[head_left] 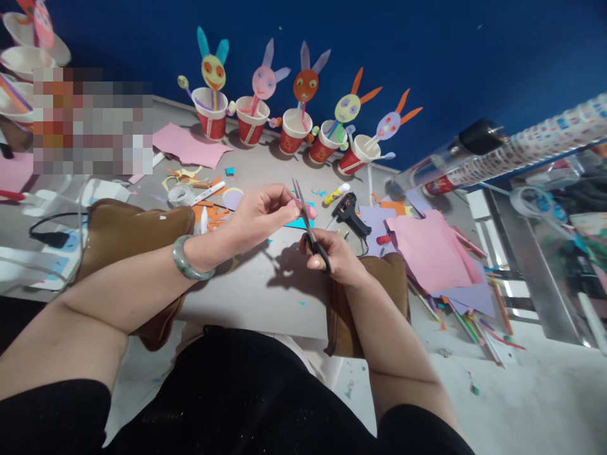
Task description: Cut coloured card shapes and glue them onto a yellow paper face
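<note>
pinching a small pink paper piece (pixel 311 212) between thumb and fingertips, the left hand (pixel 258 218) reaches in from the left above the table (pixel 256 297). the right hand (pixel 339 253) is curled around the black handle of the scissors (pixel 308 229), its thumb and fingers grasping the loops. the scissors' long axis runs aslant, from the loops at the right palm up to the tips, which point away from the person and a little to the left. the blades look narrowly parted, and they cross in front of the pink piece, right beside the left fingertips; whether they bite into it i cannot tell. the pink piece stretches sideways, one end in the pinch and the other past the blades to the right.

behind it in the view shows a blue paper (pixel 300 223). to the right lies a black glue gun (pixel 353 215), its nozzle toward the hands, near a yellow tube (pixel 334 196). a green bangle (pixel 184 260) circles the left wrist. farther out, pink sheets (pixel 434 249) lie at the right, and red cups (pixel 289 140) with long-eared paper figures stand along the blue wall (pixel 417 44).
</note>
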`<state>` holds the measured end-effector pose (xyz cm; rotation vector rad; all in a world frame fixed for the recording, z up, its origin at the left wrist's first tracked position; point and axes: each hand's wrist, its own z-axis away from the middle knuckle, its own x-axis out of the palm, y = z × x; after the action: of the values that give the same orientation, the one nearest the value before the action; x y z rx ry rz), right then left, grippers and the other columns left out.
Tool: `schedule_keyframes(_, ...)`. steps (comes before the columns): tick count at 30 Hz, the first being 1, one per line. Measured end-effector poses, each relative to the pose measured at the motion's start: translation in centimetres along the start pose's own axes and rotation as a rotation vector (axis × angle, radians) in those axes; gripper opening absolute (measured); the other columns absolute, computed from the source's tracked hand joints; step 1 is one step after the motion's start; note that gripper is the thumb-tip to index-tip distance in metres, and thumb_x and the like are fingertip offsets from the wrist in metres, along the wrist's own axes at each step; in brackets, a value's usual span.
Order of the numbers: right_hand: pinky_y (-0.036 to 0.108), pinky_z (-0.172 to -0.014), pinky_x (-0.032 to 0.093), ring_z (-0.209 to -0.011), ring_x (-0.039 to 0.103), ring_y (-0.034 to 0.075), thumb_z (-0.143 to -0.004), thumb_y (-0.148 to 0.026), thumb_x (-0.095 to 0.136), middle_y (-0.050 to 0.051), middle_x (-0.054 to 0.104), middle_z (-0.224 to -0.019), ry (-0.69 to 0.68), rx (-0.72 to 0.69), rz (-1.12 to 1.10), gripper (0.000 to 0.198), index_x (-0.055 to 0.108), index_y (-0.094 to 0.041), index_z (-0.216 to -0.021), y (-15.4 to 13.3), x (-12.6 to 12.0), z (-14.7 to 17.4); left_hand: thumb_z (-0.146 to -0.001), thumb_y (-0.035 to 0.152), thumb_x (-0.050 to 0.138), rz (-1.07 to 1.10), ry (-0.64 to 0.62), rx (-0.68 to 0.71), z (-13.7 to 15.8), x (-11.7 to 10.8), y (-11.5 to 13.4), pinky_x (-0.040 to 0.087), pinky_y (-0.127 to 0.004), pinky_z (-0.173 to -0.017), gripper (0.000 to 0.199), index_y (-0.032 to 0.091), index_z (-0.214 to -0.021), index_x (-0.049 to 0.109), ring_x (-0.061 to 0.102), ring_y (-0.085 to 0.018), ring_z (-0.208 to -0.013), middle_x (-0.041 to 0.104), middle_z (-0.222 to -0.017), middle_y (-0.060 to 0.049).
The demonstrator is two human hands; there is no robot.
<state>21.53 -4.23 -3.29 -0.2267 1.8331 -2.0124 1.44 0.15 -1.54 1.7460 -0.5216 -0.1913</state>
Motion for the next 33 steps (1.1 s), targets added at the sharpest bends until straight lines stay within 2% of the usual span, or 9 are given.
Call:
schedule_keyframes(8, 0.027, -0.056, 0.032, -0.055, 0.038, 0.009, -0.049, -0.079, 0.084, -0.005, 0.051, -0.059, -0.009, 0.042, -0.011, 0.068, 0.054, -0.019, -0.062, -0.31, 0.17, 0.05, -0.086, 0.037, 0.074, 0.01, 0.002, -0.012, 0.02, -0.04, 0.11, 0.052, -0.029, -0.073, 0.028, 0.017, -0.071, 0.061, 0.065, -0.012, -0.072, 0.073, -0.078, -0.005)
schedule_keyframes(20, 0.027, -0.056, 0.03, -0.055, 0.037, 0.009, -0.05, -0.077, 0.085, -0.005, 0.05, -0.058, 0.003, 0.017, -0.013, 0.067, 0.053, -0.019, -0.061, -0.34, 0.11, 0.08, -0.087, 0.039, 0.072, -0.008, 0.001, -0.001, 0.01, -0.07, 0.52, 0.054, -0.028, -0.071, 0.03, 0.018, -0.069, 0.061, 0.066, -0.013, -0.072, 0.073, -0.076, -0.005)
schedule_keyframes(33, 0.027, -0.055, 0.029, -0.055, 0.036, 0.009, -0.048, -0.079, 0.084, -0.006, 0.048, -0.057, 0.003, 0.034, 0.018, 0.068, 0.053, -0.02, -0.061, -0.4, 0.06, 0.06, -0.086, 0.029, 0.069, -0.015, 0.005, 0.012, -0.06, -0.17, 0.56, 0.053, -0.028, -0.069, 0.023, 0.018, -0.068, 0.059, 0.069, -0.014, -0.075, 0.073, -0.075, -0.004)
